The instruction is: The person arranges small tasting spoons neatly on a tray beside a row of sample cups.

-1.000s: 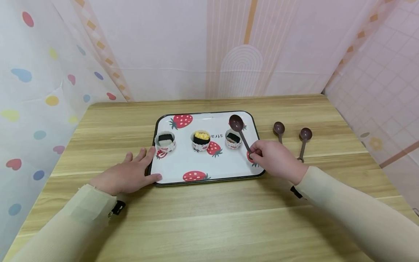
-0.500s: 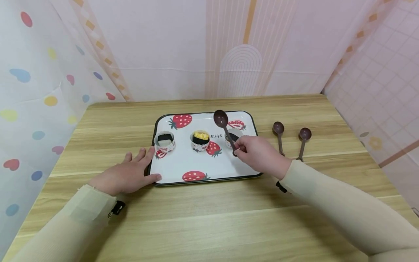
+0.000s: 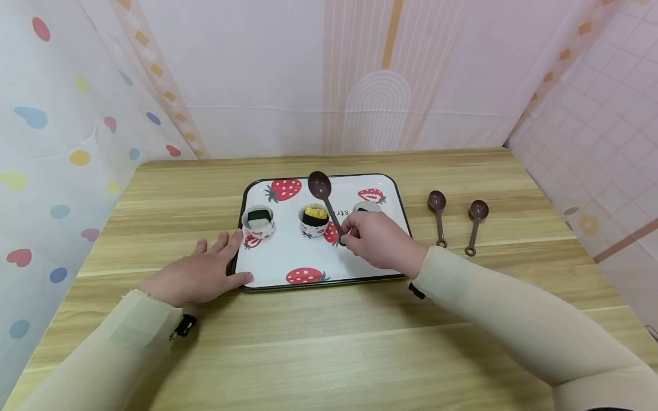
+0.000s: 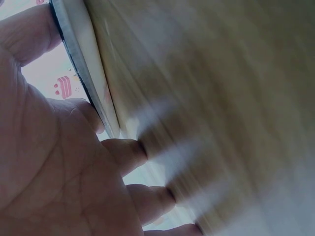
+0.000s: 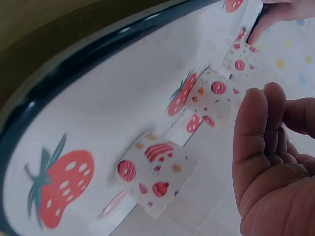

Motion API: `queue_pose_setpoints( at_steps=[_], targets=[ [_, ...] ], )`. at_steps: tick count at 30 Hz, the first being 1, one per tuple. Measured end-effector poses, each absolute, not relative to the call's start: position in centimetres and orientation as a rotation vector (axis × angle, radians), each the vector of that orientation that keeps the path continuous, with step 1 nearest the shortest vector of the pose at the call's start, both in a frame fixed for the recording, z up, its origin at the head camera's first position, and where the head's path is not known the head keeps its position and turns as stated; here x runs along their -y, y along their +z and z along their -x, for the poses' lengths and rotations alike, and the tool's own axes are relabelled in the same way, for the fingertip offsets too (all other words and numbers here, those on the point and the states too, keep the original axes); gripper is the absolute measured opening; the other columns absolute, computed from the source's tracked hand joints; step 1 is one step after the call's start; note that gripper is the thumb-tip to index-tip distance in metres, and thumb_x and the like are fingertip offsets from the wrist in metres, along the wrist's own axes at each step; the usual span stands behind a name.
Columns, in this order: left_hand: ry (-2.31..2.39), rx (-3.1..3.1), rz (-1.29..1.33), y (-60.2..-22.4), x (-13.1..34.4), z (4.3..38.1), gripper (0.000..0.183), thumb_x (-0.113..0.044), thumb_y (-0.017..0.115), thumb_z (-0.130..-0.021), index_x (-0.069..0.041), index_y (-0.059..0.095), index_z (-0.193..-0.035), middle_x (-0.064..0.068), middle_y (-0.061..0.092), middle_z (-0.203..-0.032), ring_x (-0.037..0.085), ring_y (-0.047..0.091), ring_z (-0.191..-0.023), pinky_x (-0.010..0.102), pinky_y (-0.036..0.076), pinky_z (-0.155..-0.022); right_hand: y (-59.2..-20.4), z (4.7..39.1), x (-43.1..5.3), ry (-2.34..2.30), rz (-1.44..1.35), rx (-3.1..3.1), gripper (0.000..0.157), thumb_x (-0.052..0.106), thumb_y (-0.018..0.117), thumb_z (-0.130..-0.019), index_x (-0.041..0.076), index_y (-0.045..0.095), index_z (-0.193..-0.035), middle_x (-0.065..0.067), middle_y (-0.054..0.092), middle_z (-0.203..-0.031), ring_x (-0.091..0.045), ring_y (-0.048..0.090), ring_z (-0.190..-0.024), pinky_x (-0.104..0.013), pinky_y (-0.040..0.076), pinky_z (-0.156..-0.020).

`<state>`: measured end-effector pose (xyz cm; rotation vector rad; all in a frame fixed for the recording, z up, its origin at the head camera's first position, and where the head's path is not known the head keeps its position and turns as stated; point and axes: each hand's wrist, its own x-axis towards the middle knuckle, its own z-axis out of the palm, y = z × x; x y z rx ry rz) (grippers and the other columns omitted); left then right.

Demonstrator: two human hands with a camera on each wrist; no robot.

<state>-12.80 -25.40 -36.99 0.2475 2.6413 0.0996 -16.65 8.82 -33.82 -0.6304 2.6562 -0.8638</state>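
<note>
Our right hand (image 3: 379, 240) pinches a shiny round-bowled spoon (image 3: 320, 186), farther left than before, near the frilly middle cup (image 3: 315, 230); our left hand (image 3: 197, 275) stays splayed against the smooth tray (image 3: 277, 260).

You've got a light wood-grain table (image 3: 288, 365) filling the lower frame, grain running roughly left-right. Behind it, a pale back cloth (image 3: 247, 63) with faint creases. Upper centre, you see an orange stripe (image 3: 393, 34) above a concentric arch print (image 3: 379, 94). Left edge: white cloth (image 3: 38, 222) with multicoloured dots and hearts. Right edge: pinkish grid-print cloth (image 3: 612, 114). Diamond chains slant down both upper corners. Your light is soft, pinker toward upper right.
</note>
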Motion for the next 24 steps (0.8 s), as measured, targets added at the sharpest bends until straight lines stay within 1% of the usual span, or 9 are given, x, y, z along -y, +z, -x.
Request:
queue_pose_setpoints(
  at_steps=[5, 11, 19, 24],
  targets=[
    [0.106, -2.644, -0.251, -36.9, 25.4, 12.7, 0.11, -0.077, 0.048, -0.098, -0.005, 0.005, -0.169, 0.036, 0.01, -0.171, 0.074, 0.009, -0.147, 0.08, 0.04, -0.104, -33.8, 16.7, -7.9, -0.89, 0.616, -2.622, 0.01, 0.013, 0.065, -0.104, 0.008, 0.073, -0.105, -0.003, 0.073, -0.081, -0.013, 0.055, -0.065, -0.024, 0.039, -0.056],
    [0.115, -2.641, -0.255, -36.6, 25.2, 12.6, 0.109, -0.075, 0.049, -0.099, -0.003, 0.006, -0.169, 0.037, 0.01, -0.17, 0.074, 0.01, -0.147, 0.081, 0.038, -0.105, -34.1, 16.9, -6.9, -0.909, 0.596, -2.584, 0.01, 0.014, 0.065, -0.104, 0.008, 0.073, -0.104, -0.008, 0.077, -0.087, -0.011, 0.061, -0.068, -0.023, 0.041, -0.056],
    [0.095, -2.644, -0.261, -36.7, 25.3, 12.7, 0.11, -0.076, 0.048, -0.099, -0.003, 0.006, -0.169, 0.038, 0.011, -0.17, 0.075, 0.011, -0.146, 0.08, 0.039, -0.105, -34.6, 16.9, -5.8, -0.913, 0.531, -2.532, 0.009, 0.015, 0.067, -0.103, 0.01, 0.074, -0.107, -0.007, 0.077, -0.088, -0.012, 0.064, -0.07, -0.022, 0.042, -0.056],
    [0.098, -2.646, -0.253, -36.8, 25.3, 12.7, 0.11, -0.077, 0.048, -0.098, -0.004, 0.006, -0.169, 0.037, 0.011, -0.17, 0.074, 0.011, -0.147, 0.081, 0.039, -0.104, -34.7, 17.0, -5.3, -0.922, 0.497, -2.502, 0.008, 0.016, 0.069, -0.103, 0.011, 0.075, -0.106, -0.004, 0.074, -0.082, -0.014, 0.063, -0.068, -0.023, 0.045, -0.056]
  ],
)
